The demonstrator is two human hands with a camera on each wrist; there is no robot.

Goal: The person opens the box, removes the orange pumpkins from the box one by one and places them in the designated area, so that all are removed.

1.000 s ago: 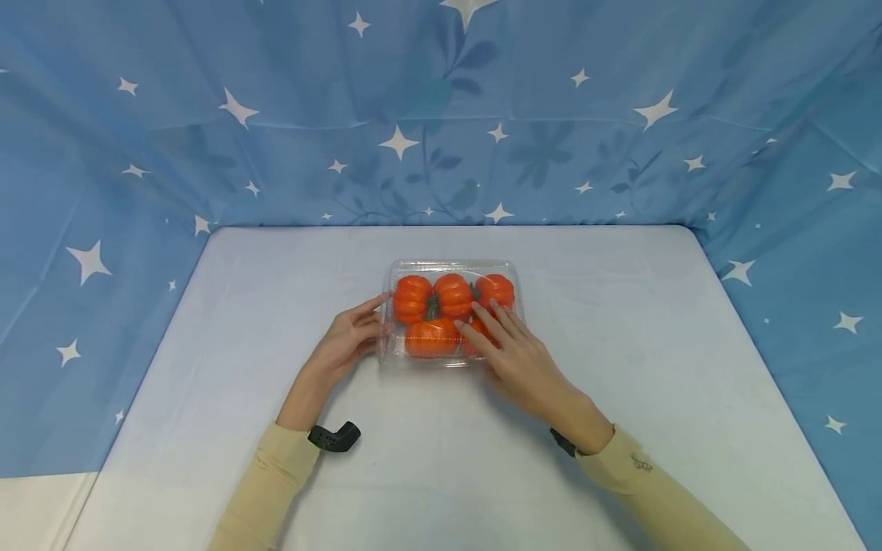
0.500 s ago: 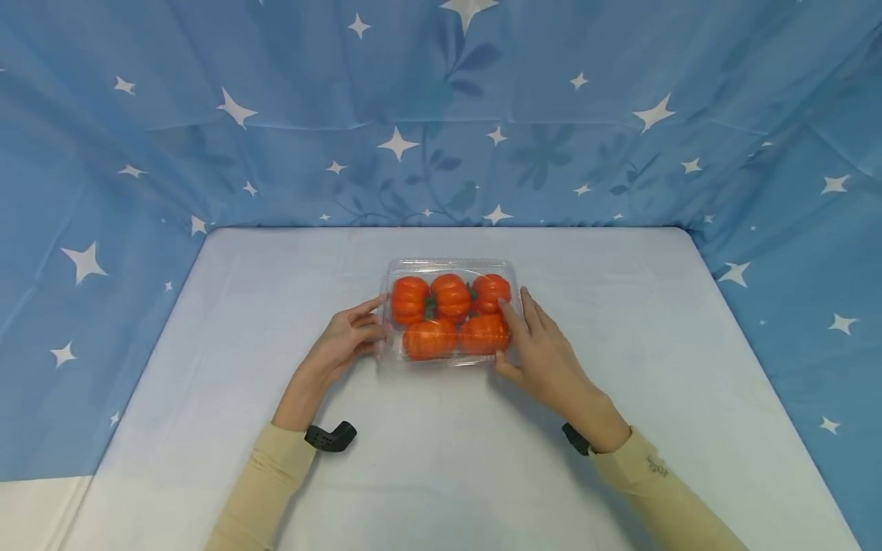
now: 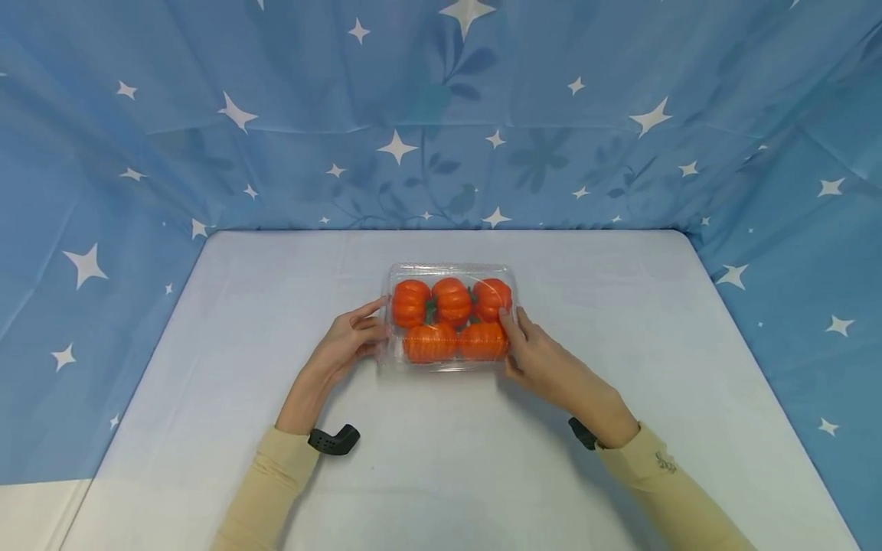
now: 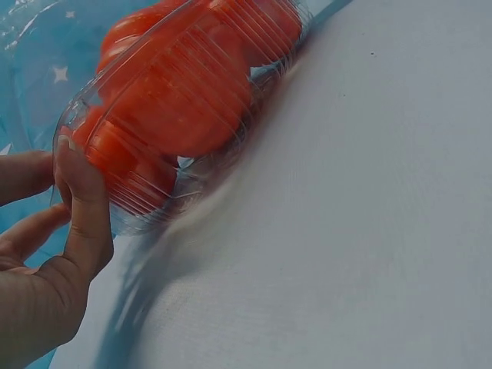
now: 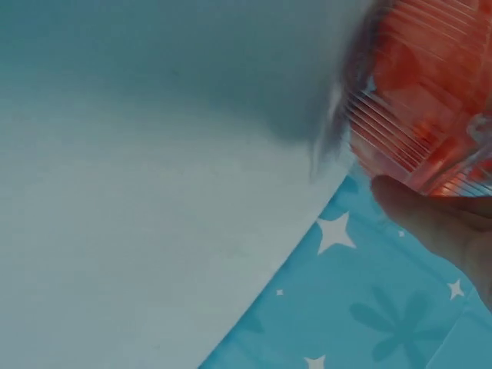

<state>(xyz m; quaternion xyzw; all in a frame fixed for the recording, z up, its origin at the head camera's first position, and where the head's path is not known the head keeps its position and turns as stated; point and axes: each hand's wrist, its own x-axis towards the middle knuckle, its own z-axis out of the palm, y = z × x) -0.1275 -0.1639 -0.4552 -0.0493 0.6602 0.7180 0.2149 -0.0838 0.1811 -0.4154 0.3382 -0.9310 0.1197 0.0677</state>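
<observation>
A clear plastic clamshell box [image 3: 451,268] sits near the middle of the table, its lid down over several orange-red toy pumpkins [image 3: 451,300] with green stems. From the left side my left hand [image 3: 342,342] pinches the box's rim; in the left wrist view its thumb [image 4: 81,181] lies against the edge, a finger behind. At the right end my right hand [image 3: 554,373] grips the front corner, one finger over the lid. Only part of that hand enters the right wrist view, at the ribbed wall of the box [image 5: 388,131].
The table [image 3: 427,467] wears a white cloth. Blue curtains [image 3: 289,153] with white stars rise behind it and along both sides. Black wrist devices [image 3: 334,440] show at both cuffs.
My right hand has slid from the top of the lid to the box's right end and closed on it. The left hand has kept its hold.
</observation>
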